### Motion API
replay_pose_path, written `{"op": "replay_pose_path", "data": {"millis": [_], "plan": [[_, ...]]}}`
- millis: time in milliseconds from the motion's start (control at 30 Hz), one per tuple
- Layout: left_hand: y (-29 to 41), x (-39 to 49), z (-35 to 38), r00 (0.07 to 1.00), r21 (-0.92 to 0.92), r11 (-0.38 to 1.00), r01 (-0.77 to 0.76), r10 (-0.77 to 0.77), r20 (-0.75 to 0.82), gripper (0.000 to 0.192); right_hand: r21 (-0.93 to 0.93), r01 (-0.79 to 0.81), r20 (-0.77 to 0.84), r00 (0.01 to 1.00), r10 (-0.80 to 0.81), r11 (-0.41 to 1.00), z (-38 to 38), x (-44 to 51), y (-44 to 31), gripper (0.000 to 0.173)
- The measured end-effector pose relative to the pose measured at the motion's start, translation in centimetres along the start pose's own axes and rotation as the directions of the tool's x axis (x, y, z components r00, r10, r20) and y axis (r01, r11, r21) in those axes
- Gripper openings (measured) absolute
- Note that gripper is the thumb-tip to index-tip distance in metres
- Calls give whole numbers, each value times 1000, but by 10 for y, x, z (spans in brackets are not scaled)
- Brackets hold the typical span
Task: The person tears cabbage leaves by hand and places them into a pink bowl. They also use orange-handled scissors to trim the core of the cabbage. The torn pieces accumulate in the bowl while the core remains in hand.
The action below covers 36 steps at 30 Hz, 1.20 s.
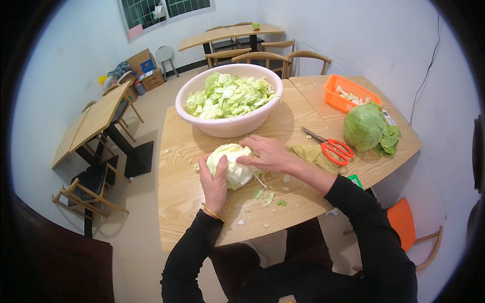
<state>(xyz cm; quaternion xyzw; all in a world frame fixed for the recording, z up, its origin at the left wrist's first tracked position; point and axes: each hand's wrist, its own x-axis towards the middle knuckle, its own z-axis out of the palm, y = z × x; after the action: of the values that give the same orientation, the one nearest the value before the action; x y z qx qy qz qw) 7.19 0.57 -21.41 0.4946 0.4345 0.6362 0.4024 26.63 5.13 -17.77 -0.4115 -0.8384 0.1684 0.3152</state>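
Observation:
A partly stripped, pale cabbage head (239, 175) rests on the wooden table (182, 223) in front of me. My left hand (214, 181) grips its left side, thumb on top. Across its upper right lies my right hand (267, 154), fingers curved over the edge; whether they pinch a leaf is hidden. Beyond the cabbage stands a large pale pink basin (231, 127) heaped with torn cabbage leaves (231, 94). Red-handled scissors (335, 151) lie partly on a yellowish cloth (312, 156), right of my right hand. Farther right sits a whole green cabbage (363, 127) beside a loose leaf (389, 140).
An orange plastic basket (352, 91) with leaf scraps stands at the back right, near the wall. Small cabbage scraps (264, 196) lie near the front edge. A green card (355, 181) is at the right edge, by my right sleeve. An orange chair (401, 223) stands below it.

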Motion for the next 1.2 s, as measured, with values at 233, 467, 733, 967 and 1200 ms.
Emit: {"op": "replay_pose_path", "data": {"millis": [233,467,733,967,1200], "plan": [[-4,-1,1,1000,-15,1000,-16,16,-25,48,46,-1,102,995,-4,999,2,12,2,35],[-6,0,0,999,19,999,-41,42,-22,48,306,29,-113,994,6,952,22,25,34,25],[-2,2,0,999,11,1000,24,-24,-25,48,652,-256,130,965,228,713,5,-13,42,32],[-4,12,-6,996,-90,992,90,-90,1,49,-55,308,3,951,-308,950,-4,-20,5,50],[-4,12,-5,999,5,999,36,-35,-33,48,-123,349,-43,933,-356,929,5,-25,6,28]]}}
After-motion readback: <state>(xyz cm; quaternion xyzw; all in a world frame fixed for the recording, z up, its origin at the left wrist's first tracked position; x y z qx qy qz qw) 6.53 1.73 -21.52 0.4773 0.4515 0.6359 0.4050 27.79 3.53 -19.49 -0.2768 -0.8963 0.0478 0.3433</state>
